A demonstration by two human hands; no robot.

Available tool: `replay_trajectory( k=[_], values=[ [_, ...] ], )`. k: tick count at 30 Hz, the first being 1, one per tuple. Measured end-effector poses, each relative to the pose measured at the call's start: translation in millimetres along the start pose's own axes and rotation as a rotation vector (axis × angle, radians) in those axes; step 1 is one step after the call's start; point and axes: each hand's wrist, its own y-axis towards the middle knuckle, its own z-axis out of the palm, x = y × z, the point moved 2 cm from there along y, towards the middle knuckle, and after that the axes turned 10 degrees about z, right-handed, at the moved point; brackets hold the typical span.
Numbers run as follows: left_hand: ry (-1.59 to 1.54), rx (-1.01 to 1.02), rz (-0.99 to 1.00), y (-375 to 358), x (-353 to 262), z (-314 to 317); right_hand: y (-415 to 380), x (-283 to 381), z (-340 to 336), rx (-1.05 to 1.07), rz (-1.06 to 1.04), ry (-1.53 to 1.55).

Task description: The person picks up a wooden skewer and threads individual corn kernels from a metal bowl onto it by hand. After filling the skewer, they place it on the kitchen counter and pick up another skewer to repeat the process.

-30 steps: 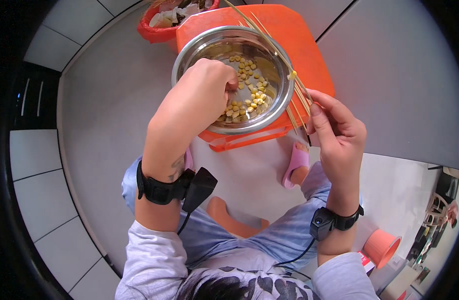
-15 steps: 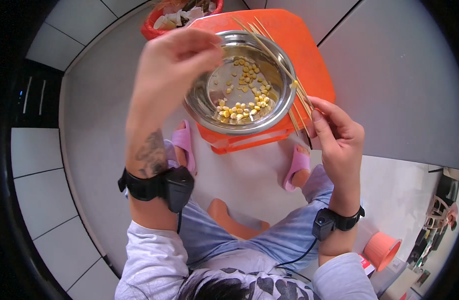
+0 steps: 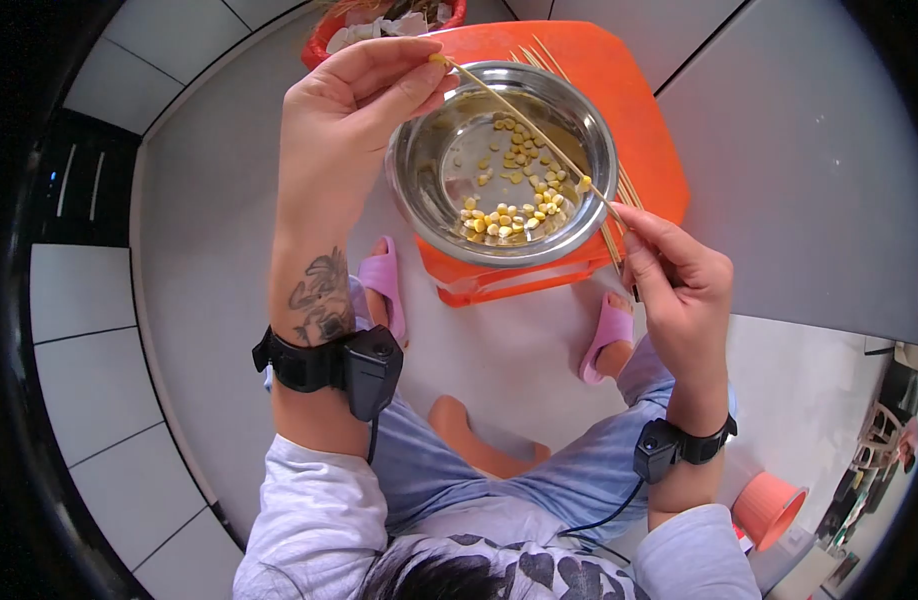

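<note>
My right hand point(image 3: 679, 270) pinches the lower end of a thin wooden skewer point(image 3: 514, 112), which slants up and left across the steel bowl point(image 3: 404, 185). A yellow corn kernel point(image 3: 584, 184) is on the skewer, partway along near the bowl's right rim. My left hand point(image 3: 374, 105) is closed at the skewer's far tip, thumb and forefinger gripping another corn kernel point(image 3: 438, 59) there. Whether the tip has gone into that kernel is too small to tell. Loose corn kernels point(image 3: 504, 220) lie on the bowl's bottom, mostly toward the near and right sides.
Beneath the bowl stands an orange stool point(image 3: 634, 110), with several more skewers point(image 3: 631, 190) lying on its right side. A red bin point(image 3: 319, 48) holding scraps is behind it at left. A grey panel point(image 3: 799, 170) rises at right; a pink bucket point(image 3: 769, 508) stands lower right.
My left hand has come to the skewer's tip with a kernel, where before it was blurred above the bowl's left rim. My right hand keeps its pinch. The view has shifted slightly.
</note>
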Motion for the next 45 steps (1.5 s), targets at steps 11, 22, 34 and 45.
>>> replay_trajectory(
  k=[11, 22, 34, 45],
  values=[
    [0.064, 0.004, 0.024, 0, 3, 4, 1, -1, -1, -0.011, -0.005, -0.028],
    [0.317, -0.07, 0.301, -2, 2, 11, -4, 0, 0, -0.029, 0.013, -0.023],
    [0.437, -0.001, 0.302, -6, -5, 13, -6, 2, 2, -0.03, 0.016, -0.034],
    [0.277, 0.3, 0.115, -24, -2, 53, -2, -1, 8, -0.036, 0.02, -0.008]
  ],
)
